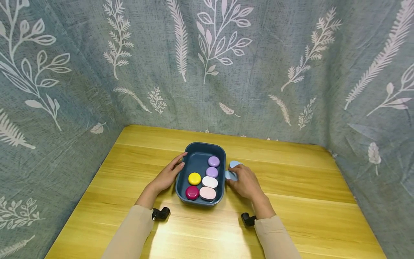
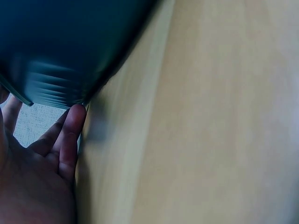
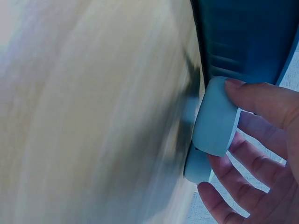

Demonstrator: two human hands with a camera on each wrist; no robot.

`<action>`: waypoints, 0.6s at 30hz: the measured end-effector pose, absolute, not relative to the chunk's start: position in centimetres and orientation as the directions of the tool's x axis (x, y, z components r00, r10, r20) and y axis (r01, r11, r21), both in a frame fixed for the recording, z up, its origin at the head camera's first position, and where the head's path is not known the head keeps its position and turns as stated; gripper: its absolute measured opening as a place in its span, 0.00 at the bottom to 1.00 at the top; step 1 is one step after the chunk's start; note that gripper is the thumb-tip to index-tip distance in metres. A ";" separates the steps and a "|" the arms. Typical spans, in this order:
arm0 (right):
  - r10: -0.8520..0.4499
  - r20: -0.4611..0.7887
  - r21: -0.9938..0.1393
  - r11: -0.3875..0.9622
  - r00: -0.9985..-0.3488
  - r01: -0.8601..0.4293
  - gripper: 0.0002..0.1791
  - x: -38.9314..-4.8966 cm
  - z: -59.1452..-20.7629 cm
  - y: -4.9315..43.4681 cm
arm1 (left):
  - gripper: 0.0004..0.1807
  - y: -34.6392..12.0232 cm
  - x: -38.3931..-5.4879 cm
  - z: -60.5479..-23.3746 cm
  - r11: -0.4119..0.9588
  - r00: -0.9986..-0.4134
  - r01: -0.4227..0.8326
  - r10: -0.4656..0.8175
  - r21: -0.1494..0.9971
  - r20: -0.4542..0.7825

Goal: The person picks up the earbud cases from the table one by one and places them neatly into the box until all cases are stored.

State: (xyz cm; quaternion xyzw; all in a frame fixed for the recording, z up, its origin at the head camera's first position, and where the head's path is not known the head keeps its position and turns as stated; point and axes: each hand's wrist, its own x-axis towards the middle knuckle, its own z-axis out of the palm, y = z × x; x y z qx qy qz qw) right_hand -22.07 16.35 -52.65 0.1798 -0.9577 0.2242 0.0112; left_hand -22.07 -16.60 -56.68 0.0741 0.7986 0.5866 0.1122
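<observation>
A dark blue rectangular bin (image 1: 198, 159) sits mid-table. Inside lie two purple round cases (image 1: 213, 161), a yellow round one (image 1: 194, 178), a dark red round one (image 1: 192, 192), a white oval one (image 1: 210, 182) and a pale pink oval one (image 1: 207, 193). With fairly straight fingers, my left hand (image 1: 166, 177) touches the bin's left side; its fingertips (image 2: 76, 113) meet the lower wall in the left wrist view. Right of the bin, my right hand (image 1: 245, 182) pinches a light blue oval case (image 3: 216, 119) between thumb and fingers. A second light blue case (image 3: 198, 166) lies beside it, partly hidden.
The wooden table (image 1: 300, 180) extends on both sides of the bin. Grey-blue curtain (image 1: 145, 54) with white leaf prints encloses the back and sides. A small black camera sits on each wrist.
</observation>
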 end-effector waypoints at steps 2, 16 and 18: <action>-0.335 0.101 -0.429 0.835 -0.937 -0.344 0.25 -22.0 -52.5 16.4 | 0.26 -16.6 -22.1 -56.7 0.302 -0.963 -0.001 0.257 0.953 -0.082; -0.335 0.131 -0.451 0.818 -0.933 -0.357 0.23 -22.2 -51.8 16.7 | 0.25 -16.5 -22.1 -56.7 0.313 -0.965 -0.006 0.247 0.950 -0.088; -0.337 0.131 -0.454 0.816 -0.932 -0.359 0.22 -22.2 -51.7 16.7 | 0.25 -16.5 -22.1 -56.7 0.312 -0.965 0.001 0.250 0.950 -0.082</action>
